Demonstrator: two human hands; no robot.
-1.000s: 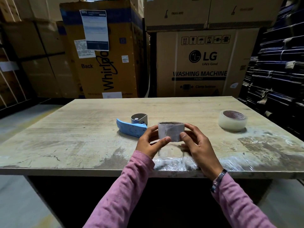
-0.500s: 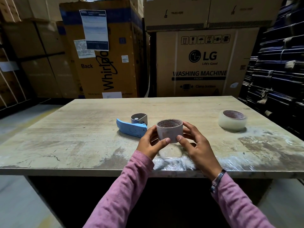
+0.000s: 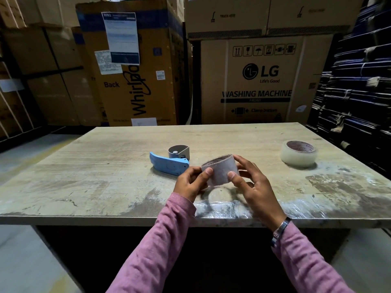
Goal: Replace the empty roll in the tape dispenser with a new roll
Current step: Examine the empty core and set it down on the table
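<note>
Empty cardboard tape core (image 3: 220,171), grey-brown and bare of tape, is being held above the near edge of the table (image 3: 105,166) by both hands, tilted so that its open rim is facing up and toward 11 o'clock. Left hand (image 3: 191,182) is grasping the core from its 9 o'clock side, thumb (image 3: 206,173) pressing on the outer wall and the remaining fingers curling behind it. Right hand (image 3: 252,185) is grasping it from the 3 o'clock side, thumb (image 3: 233,176) lying on the near wall and the fingers wrapping round the far wall. Both pink sleeves (image 3: 163,240) are reaching in from 6 o'clock; a metal wristband (image 3: 280,229) is showing on the right wrist.

Blue-handled tape dispenser (image 3: 169,162) is lying on the table at 10 o'clock from the core, just beside the left hand; its grey metal roll housing (image 3: 178,152) is sitting at the far end with no roll on it. New roll of clear tape (image 3: 298,153) is resting flat on the table at 2 o'clock from the core, well apart from both hands. A patch of clear film (image 3: 224,209) is covering the table's near edge directly below the core.

Cardboard appliance cartons are standing behind the table at 12 o'clock: 1 marked Whirlpool (image 3: 137,81) and 1 marked LG Washing Machine (image 3: 258,81). Dark stacked bundles (image 3: 359,92) are filling the 3 o'clock side.
</note>
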